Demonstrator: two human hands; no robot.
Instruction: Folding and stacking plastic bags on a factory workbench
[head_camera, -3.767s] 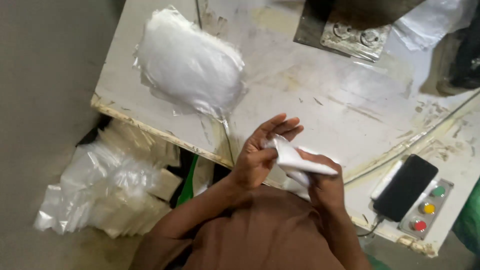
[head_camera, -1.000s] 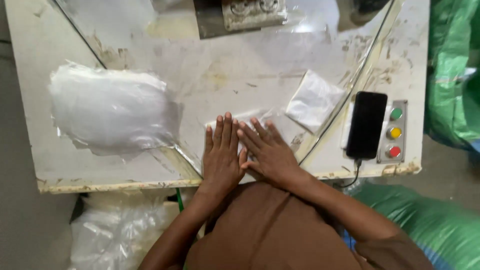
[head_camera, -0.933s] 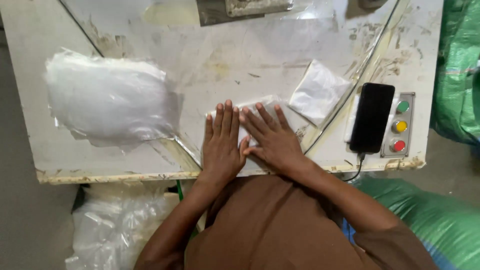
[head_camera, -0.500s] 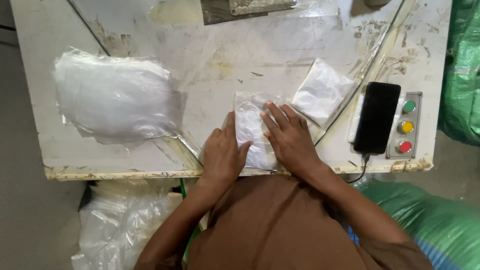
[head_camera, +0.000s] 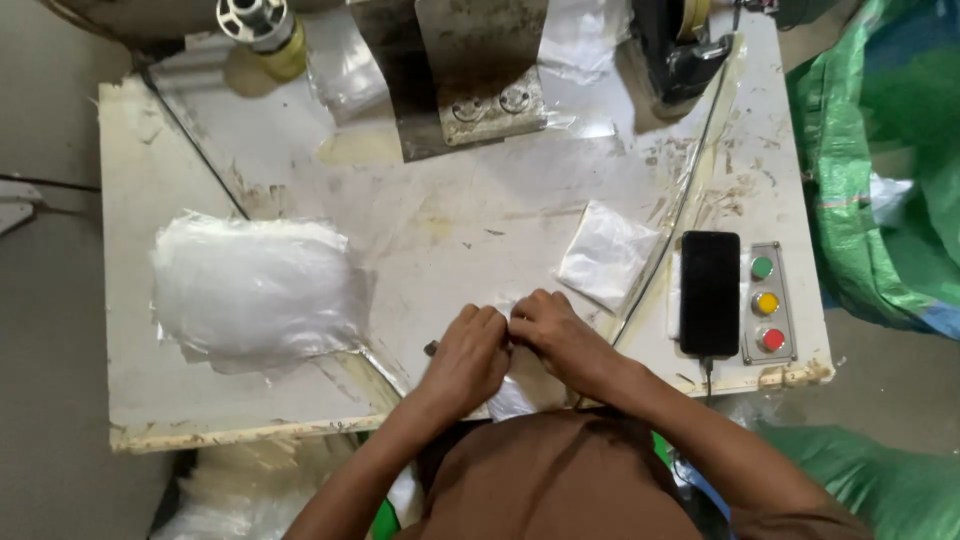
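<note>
Since half second ago, my hands go from flat to bunched. Left hand (head_camera: 468, 358) and right hand (head_camera: 560, 335) pinch clear bag (head_camera: 512, 398) at surface (head_camera: 180, 150) 6 o'clock edge. Risk: slick film slips off edge; phone (head_camera: 709, 291) at 3 o'clock gets nudged.

Green, yellow, red buttons (head_camera: 766, 302); black phone (head_camera: 709, 293)

Brown shirt — bare forearms

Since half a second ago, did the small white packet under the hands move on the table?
Yes. The white packet slid toward the table's near edge, away from the phone; both the left hand and right hand cover it.
</note>
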